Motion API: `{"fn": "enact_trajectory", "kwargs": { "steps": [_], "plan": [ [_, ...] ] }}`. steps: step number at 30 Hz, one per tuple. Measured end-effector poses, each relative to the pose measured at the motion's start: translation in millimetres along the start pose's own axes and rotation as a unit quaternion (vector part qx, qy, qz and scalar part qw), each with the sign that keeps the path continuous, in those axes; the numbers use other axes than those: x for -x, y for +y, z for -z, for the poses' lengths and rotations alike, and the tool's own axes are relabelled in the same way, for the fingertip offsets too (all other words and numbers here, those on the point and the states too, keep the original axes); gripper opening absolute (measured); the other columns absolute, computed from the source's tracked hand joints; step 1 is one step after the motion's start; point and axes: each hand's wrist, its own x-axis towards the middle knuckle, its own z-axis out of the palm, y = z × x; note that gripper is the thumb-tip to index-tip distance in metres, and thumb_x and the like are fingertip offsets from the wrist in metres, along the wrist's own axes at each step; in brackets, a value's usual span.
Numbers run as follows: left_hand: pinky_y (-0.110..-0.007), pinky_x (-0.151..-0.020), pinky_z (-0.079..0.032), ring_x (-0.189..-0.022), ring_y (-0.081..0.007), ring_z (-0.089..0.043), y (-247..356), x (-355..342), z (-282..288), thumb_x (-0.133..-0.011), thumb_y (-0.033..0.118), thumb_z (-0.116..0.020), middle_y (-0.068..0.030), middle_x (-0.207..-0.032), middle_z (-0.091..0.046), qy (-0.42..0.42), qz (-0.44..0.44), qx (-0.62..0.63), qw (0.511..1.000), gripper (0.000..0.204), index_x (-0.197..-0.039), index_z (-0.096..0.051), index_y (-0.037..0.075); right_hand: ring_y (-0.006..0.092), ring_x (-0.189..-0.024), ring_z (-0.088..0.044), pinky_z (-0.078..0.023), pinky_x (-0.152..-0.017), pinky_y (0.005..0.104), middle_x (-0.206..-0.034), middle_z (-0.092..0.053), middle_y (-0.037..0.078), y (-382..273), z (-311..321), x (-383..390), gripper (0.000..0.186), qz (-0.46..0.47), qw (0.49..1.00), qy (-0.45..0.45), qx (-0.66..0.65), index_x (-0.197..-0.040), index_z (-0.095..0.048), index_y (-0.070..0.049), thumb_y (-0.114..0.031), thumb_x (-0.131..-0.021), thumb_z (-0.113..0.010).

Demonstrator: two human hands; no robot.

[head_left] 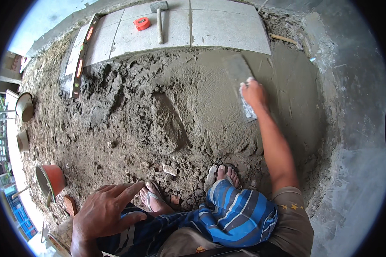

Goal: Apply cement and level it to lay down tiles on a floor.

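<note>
My right hand [255, 94] is closed around the handle of a long rectangular plastering trowel [238, 68], whose blade lies on wet grey mortar [214, 90]. Under my arm and toward the right wall the mortar looks smooth; to the left it turns lumpy and rough. A long groove [176, 118] dents it near the middle. At the lower left, my left hand [109, 210] hovers around my knee, fingers stretched out and holding nothing. Whether it rests on the leg I cannot tell.
Pale floor tiles [227, 28] at the far side carry a hammer [160, 21] and a red tape measure [142, 23]. A spirit level [82, 55] lies along their left edge. Buckets stand left, including an orange one [55, 177]. A grey wall [360, 115] borders the right.
</note>
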Motion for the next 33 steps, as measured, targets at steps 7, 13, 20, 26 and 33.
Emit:
{"fn": "enact_trajectory", "kwargs": {
  "steps": [7,13,20,26,33],
  "plan": [
    [-0.047,-0.100,-0.052,-0.115,-0.0389,-0.066,0.1,17.1,-1.2,-0.091,0.053,-0.069,-0.0182,-0.127,-0.067,-0.050,-0.045,0.077,0.995,0.072,-0.145,-0.051,0.008,0.0428,-0.099,-0.069,-0.056,-0.084,0.0492,-0.105,-0.072,0.024,-64.5,-26.4,30.6,0.036,0.039,0.978,-0.143,-0.147,-0.109,-0.068,-0.005,-0.037,-0.092,-0.068],
    [-0.047,-0.095,-0.053,-0.108,-0.0388,-0.068,-0.1,0.5,-5.8,-0.088,0.051,-0.073,-0.0172,-0.124,-0.069,0.038,-0.076,-0.015,0.996,0.074,-0.146,-0.052,0.010,0.0279,-0.088,-0.072,-0.056,-0.079,0.0392,-0.096,-0.074,0.021,-136.7,-30.4,136.7,0.038,0.162,0.879,-0.234,-0.384,-0.101,-0.073,0.002,-0.034,-0.089,-0.073],
    [-0.045,-0.094,-0.054,-0.108,-0.0382,-0.068,5.6,5.2,-3.4,-0.087,0.051,-0.074,-0.0167,-0.124,-0.068,0.004,-0.113,0.010,0.993,0.075,-0.145,-0.053,0.010,0.0081,-0.043,-0.044,-0.032,-0.038,0.0303,-0.060,-0.056,0.000,-232.9,-58.6,140.6,0.030,0.017,0.749,-0.382,-0.542,-0.099,-0.069,0.000,-0.030,-0.094,-0.073],
    [-0.046,-0.096,-0.054,-0.109,-0.0377,-0.068,-0.1,9.3,-5.3,-0.087,0.050,-0.075,-0.0164,-0.125,-0.068,0.013,-0.139,0.028,0.990,0.076,-0.146,-0.052,0.009,0.0077,-0.045,-0.042,-0.037,-0.039,0.0276,-0.060,-0.045,-0.006,-145.1,-73.1,107.0,0.026,-0.174,0.743,-0.243,-0.599,-0.087,-0.060,-0.010,-0.032,-0.097,-0.070],
    [-0.045,-0.094,-0.055,-0.110,-0.0366,-0.068,0.8,34.8,-3.3,-0.090,0.050,-0.071,-0.0170,-0.128,-0.067,-0.019,-0.139,0.064,0.988,0.072,-0.143,-0.052,0.004,0.0081,-0.053,-0.047,-0.038,-0.046,0.0270,-0.069,-0.057,-0.001,-137.9,26.9,66.6,0.022,-0.007,0.860,-0.241,-0.450,-0.106,-0.071,-0.008,-0.027,-0.095,-0.070]
  ]
}}
